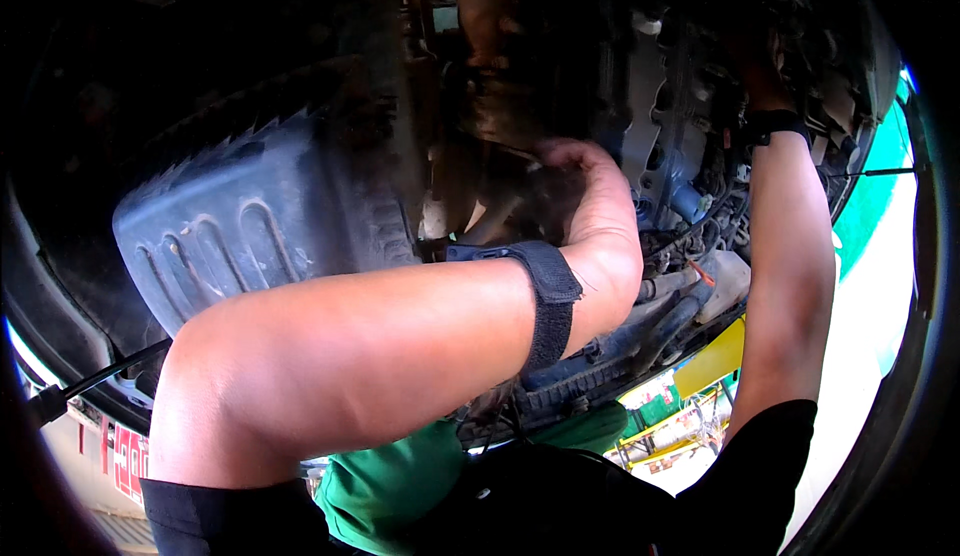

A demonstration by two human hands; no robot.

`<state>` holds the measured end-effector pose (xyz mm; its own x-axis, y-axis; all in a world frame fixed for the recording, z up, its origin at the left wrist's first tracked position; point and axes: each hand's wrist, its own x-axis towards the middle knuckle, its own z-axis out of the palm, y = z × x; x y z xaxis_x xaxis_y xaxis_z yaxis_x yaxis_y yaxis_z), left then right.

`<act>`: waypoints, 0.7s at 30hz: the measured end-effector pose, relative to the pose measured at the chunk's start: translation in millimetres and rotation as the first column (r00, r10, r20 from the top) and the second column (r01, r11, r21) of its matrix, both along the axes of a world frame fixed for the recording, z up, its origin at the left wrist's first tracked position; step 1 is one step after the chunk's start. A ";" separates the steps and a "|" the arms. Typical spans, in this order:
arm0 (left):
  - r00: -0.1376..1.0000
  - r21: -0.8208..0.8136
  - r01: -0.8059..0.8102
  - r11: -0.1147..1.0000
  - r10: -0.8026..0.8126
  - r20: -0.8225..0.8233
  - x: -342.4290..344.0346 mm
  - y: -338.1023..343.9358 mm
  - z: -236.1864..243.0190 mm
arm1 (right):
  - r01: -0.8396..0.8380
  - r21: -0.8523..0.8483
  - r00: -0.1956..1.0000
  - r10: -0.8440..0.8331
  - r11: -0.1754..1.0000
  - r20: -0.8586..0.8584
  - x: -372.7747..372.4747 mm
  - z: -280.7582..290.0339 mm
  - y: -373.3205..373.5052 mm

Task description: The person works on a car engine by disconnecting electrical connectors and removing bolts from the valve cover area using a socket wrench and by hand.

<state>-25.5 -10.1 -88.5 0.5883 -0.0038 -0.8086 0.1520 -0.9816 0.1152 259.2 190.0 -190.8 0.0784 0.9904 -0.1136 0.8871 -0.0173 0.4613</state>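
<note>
I look up at the underside of a car. My left hand [590, 196] is bent at the wrist and reaches up into the dark engine parts beside a grey metal casing [650, 106]; its fingertips press on a grimy part and are partly hidden. A black strap [550, 301] wraps that wrist. My right hand [762, 76] is raised higher at the right, deep in shadow among hoses and wires, above a black wristband [775, 126]. What either hand grips is not visible.
A black ribbed plastic undertray [240, 226] covers the left of the car's underside. A rusty brown part [488, 6] hangs at the top centre. Hoses [680, 291] run beside my left wrist. A green cloth [400, 476] lies on my chest. A yellow piece of equipment [710, 361] shows beyond the bumper.
</note>
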 end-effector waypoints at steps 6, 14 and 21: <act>1.000 -0.041 0.024 0.999 -0.024 0.006 -1.2 4.9 2.0 | 0.002 -0.002 1.000 -0.002 1.000 -0.001 -2.8 -5.2 -1.6; 0.994 -0.086 0.099 0.991 -0.095 0.049 -8.2 15.9 13.7 | 0.006 0.008 1.000 -0.007 1.000 0.029 9.2 6.3 -8.4; 0.926 -0.013 -0.364 0.931 0.363 0.103 -0.1 -3.2 5.6 | -0.021 -0.023 0.999 0.022 1.000 0.024 18.3 13.4 -16.6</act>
